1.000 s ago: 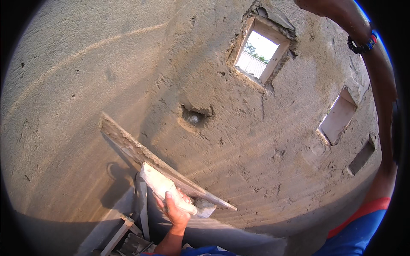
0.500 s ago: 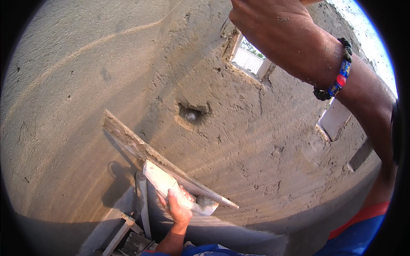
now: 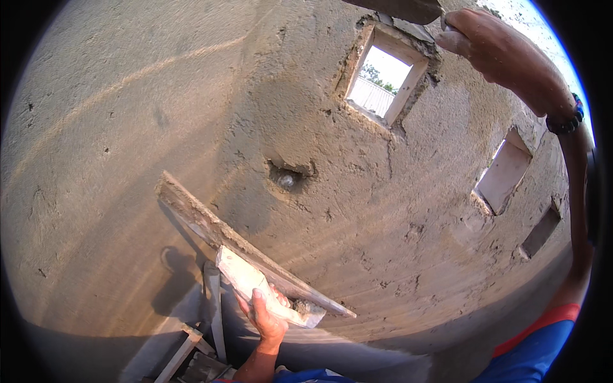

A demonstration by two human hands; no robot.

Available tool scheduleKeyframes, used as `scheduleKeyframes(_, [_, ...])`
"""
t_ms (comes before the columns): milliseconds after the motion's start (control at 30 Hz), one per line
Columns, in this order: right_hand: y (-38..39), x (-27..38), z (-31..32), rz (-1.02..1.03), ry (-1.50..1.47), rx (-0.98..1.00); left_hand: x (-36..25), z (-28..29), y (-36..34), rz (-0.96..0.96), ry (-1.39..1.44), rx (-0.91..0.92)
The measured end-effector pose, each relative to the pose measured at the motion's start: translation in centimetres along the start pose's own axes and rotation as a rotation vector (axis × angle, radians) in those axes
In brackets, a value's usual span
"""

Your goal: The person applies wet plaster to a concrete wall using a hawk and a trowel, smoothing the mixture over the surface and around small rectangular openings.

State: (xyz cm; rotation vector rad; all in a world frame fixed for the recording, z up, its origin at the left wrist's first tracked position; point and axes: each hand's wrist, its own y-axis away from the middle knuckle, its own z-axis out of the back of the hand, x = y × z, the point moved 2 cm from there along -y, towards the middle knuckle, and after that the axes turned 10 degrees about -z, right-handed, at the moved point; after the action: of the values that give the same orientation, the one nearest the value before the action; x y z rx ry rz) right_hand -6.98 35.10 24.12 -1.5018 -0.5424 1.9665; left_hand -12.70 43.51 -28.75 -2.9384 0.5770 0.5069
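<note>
My left hand [image 3: 265, 314] is wrapped round the pale wooden handle of a long plastering float [image 3: 220, 226]. Its board slants from upper left to lower right, with mortar along the edge, just off or against the plastered wall [image 3: 357, 223]; contact cannot be told. High on the right, my right hand [image 3: 504, 48] is closed on the handle of a trowel [image 3: 402, 7]. The trowel's grey blade reaches left above a square window opening [image 3: 387, 70], partly cut off by the top of the picture. A beaded bracelet circles my right wrist.
A small hole [image 3: 287, 175] with a pale round thing inside sits mid-wall. Two more openings, an upper one [image 3: 504, 171] and a lower one [image 3: 541, 233], lie at the right. Wooden pieces [image 3: 179, 354] stand at the lower left, by the float's shadow.
My right hand has swung right, baring the window opening, and the trowel blade has come into view at the top. My left hand and the float have barely moved.
</note>
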Motion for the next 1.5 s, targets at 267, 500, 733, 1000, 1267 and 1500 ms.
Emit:
scheduleKeyframes(267, [3.1, 3.4, -4.0, -0.346, -0.532, 0.426, -1.1, 0.9, -0.9, -0.059, -0.001, -0.003])
scheduleKeyframes(500, [2.4, 4.1, -5.6, -0.333, -0.779, 0.409, -0.8, 0.9, -0.4, -0.057, -0.023, 0.005])
scheduleKeyframes(733, [3.4, 5.8, -5.5, -0.272, -0.702, 0.492, -0.8, -0.1, 0.2, -0.020, -0.015, 0.049])
scheduleKeyframes(1000, [4.0, 6.0, -3.5, -0.303, -0.711, 0.610, -0.8, -0.2, 1.0, 0.026, -0.004, 0.106])
scheduleKeyframes(1267, [4.0, 6.2, -5.3, -0.267, -0.752, 0.624, -1.2, -0.1, 1.0, 0.017, -0.029, 0.108])
scheduleKeyframes(1500, [3.5, 4.9, -5.7, -0.435, -1.021, 0.407, -1.0, 0.5, 0.4, -0.009, -0.032, 0.121])
